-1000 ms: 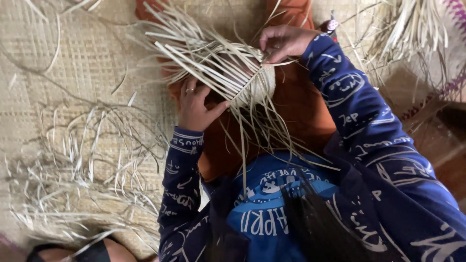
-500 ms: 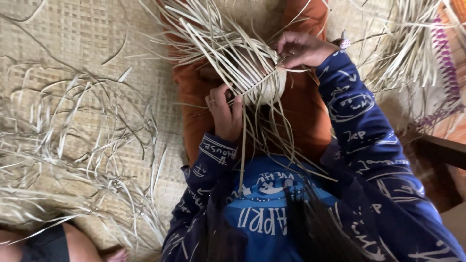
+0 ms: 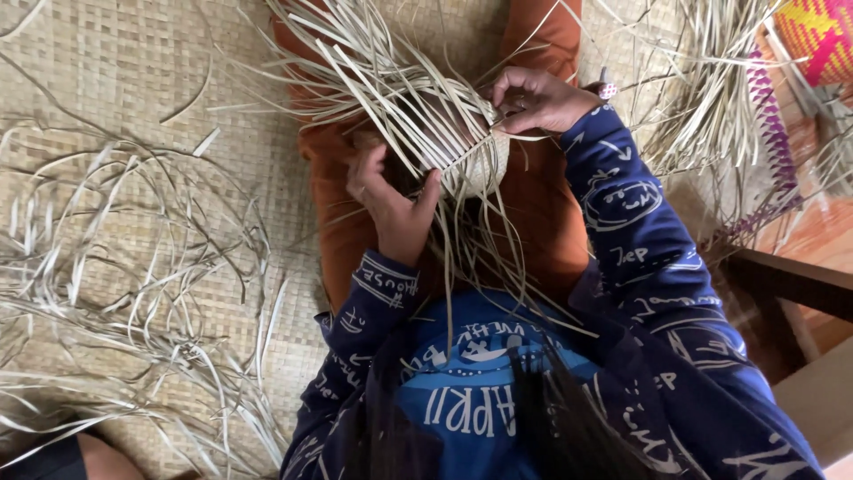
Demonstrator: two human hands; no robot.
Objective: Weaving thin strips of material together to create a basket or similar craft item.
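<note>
Left hand (image 3: 397, 206): fingers closed on the half-woven basket (image 3: 462, 147), held over the lap. Right hand (image 3: 536, 98): pinching one straw strip (image 3: 418, 116) at the rim. Step: interlacing; likely needs threading. Loose strips (image 3: 133, 293) on the woven mat (image 3: 107, 80).

The woven piece (image 3: 475, 164) is pale straw-beige, with a fine checked plait at its rounded part, and its loose strips (image 3: 355, 62) fan out in the same cream tone. The floor mat (image 3: 115, 80) is tan, plaited in a small square checker pattern. Scattered strands (image 3: 133, 293) on it are pale grey-beige. The trousers (image 3: 338, 204) are rust orange. The sleeves (image 3: 631, 213) are dark navy, covered with white doodle-like line drawings and lettering; the shirt front (image 3: 462, 373) is bright blue with white print. A basket (image 3: 813, 36) at the upper right shows a pink-and-yellow diamond weave, and purple strips (image 3: 769, 124) hang beside it.
</note>
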